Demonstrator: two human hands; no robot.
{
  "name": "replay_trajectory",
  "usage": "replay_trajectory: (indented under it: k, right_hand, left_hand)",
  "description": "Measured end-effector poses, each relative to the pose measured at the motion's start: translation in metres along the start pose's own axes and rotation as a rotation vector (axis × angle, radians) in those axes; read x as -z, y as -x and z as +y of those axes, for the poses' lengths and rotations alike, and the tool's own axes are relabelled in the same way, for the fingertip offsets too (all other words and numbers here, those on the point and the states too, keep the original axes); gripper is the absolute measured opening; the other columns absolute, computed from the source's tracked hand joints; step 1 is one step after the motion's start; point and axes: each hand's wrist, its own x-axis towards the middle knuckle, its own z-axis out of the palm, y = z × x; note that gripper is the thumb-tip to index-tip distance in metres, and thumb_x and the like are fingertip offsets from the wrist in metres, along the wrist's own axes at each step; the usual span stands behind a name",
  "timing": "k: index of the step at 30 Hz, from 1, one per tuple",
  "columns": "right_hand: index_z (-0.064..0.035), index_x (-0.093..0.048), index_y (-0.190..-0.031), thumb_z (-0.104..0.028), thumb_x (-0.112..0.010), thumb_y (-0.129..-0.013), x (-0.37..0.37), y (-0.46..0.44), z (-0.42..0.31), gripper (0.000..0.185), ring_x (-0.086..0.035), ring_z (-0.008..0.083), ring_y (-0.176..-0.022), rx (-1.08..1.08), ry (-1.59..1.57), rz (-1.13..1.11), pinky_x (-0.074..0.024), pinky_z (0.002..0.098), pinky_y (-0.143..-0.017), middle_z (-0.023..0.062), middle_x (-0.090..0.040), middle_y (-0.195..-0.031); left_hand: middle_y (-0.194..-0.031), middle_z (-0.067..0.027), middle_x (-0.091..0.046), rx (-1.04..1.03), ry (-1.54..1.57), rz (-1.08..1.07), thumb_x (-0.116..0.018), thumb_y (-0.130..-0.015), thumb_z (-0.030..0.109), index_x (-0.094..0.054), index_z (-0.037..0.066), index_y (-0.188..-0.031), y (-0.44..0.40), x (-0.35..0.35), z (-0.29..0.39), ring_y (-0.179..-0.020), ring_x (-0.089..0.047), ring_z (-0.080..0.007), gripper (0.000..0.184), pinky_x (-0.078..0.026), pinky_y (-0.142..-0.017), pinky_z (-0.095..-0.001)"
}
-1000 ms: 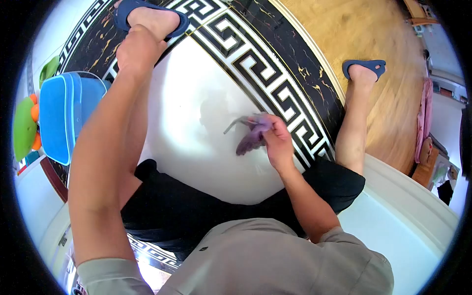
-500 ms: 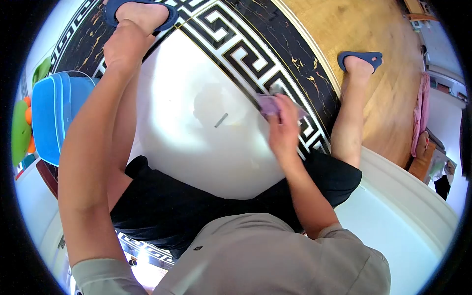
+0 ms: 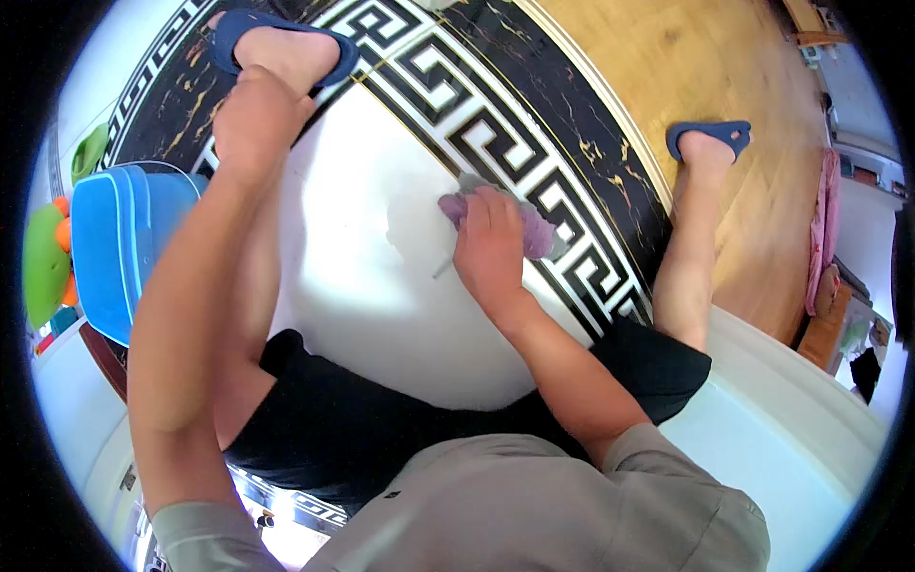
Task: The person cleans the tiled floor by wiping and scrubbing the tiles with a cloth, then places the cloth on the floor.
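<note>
Plainly, the cloth (image 3: 538, 236) is where trouble could start: it sits at about two o'clock from the middle of the view, bunched under the right hand (image 3: 488, 250), whose fingers bend over it and grip it. It appears to lie across the edge between the white floor (image 3: 357, 229) and the black-and-white border (image 3: 491, 143). Its loose ends poke out on both sides of the hand, so a fold could slip free or double under if the grip loosens. The floor looks glossy, and a push at a slant might make the cloth skid. A small grey strip (image 3: 441, 269), blurred, lies just off the hand at eight o'clock; a careless sweep that way could knock it aside. The left hand (image 3: 257, 124), toward ten o'clock, is laid round the left ankle, just below the slipper (image 3: 226, 43); how tightly its fingers close, I cannot tell. Should that brace slide, the leaning body could lose balance. The legs, spread on either side, limit sideways reach. At nine o'clock a blue bucket (image 3: 105, 253) stands close beside the left arm, where an elbow swung outward might bump it, with a green-and-orange thing (image 3: 43, 262) beyond. Wooden floor (image 3: 610, 57) spreads past the border at one o'clock.
</note>
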Motion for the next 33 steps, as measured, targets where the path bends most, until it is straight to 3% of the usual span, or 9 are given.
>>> replay_trajectory:
  k: [4, 16, 19, 22, 25, 33]
  right_hand:
    - [0.006, -0.059, -0.105, 0.0, -0.059, -0.08, -0.028, -0.031, -0.017, 0.026, -0.055, 0.0422, -0.109, 0.084, 0.044, 0.088, -0.046, 0.0511, -0.093, 0.0237, -0.059, -0.118]
    - [0.004, -0.066, -0.09, -0.009, -0.056, -0.086, -0.109, -0.16, -0.078, 0.017, -0.054, 0.037, -0.104, 0.119, 0.048, 0.07, -0.0449, 0.0466, -0.093, 0.0223, -0.059, -0.112]
    - [0.0046, -0.065, -0.091, -0.009, -0.055, -0.087, -0.099, -0.154, -0.071, 0.017, -0.054, 0.0368, -0.103, 0.11, -0.01, -0.013, -0.0449, 0.0468, -0.092, 0.0216, -0.059, -0.109]
    - [0.0047, -0.066, -0.091, -0.009, -0.054, -0.086, -0.087, -0.131, -0.058, 0.018, -0.054, 0.0366, -0.103, 0.157, -0.014, 0.083, -0.0449, 0.0466, -0.092, 0.0214, -0.061, -0.107]
    - [0.0047, -0.066, -0.092, -0.008, -0.054, -0.084, -0.09, -0.13, -0.064, 0.019, -0.054, 0.0366, -0.103, 0.125, 0.019, 0.106, -0.0452, 0.0473, -0.09, 0.0214, -0.061, -0.104]
    - [0.0033, -0.066, -0.092, -0.008, -0.054, -0.085, -0.105, -0.163, -0.068, 0.019, -0.056, 0.0356, -0.102, 0.159, 0.027, 0.021, -0.0468, 0.0454, -0.088, 0.0196, -0.062, -0.103]
  left_hand:
    - [-0.104, -0.0277, -0.071, 0.009, -0.035, -0.037, -0.075, -0.079, 0.038, -0.053, -0.01, -0.112, -0.006, -0.004, -0.003, -0.094, -0.073, -0.0395, 0.062, -0.059, -0.084, -0.0454]
    - [-0.104, -0.0273, -0.07, 0.027, 0.013, -0.056, -0.076, -0.079, 0.04, -0.054, -0.009, -0.111, -0.009, -0.001, -0.003, -0.093, -0.073, -0.0395, 0.062, -0.06, -0.082, -0.0444]
    - [-0.105, -0.0276, -0.07, 0.008, 0.012, -0.037, -0.076, -0.079, 0.041, -0.054, -0.009, -0.11, -0.008, -0.002, -0.005, -0.093, -0.073, -0.0398, 0.063, -0.06, -0.081, -0.0442]
    - [-0.102, -0.0237, -0.069, -0.021, 0.0, -0.032, -0.08, -0.077, 0.044, -0.051, -0.013, -0.113, -0.007, -0.005, -0.008, -0.09, -0.074, -0.0317, 0.074, -0.062, -0.075, -0.038]
    - [-0.103, -0.0275, -0.07, -0.026, 0.029, -0.013, -0.078, -0.078, 0.042, -0.054, -0.01, -0.111, -0.009, -0.011, -0.01, -0.092, -0.073, -0.0389, 0.066, -0.06, -0.08, -0.0439]
    - [-0.102, -0.0274, -0.07, -0.007, 0.057, -0.022, -0.08, -0.077, 0.04, -0.055, -0.01, -0.108, -0.006, -0.005, -0.009, -0.091, -0.073, -0.0376, 0.064, -0.06, -0.08, -0.0434]
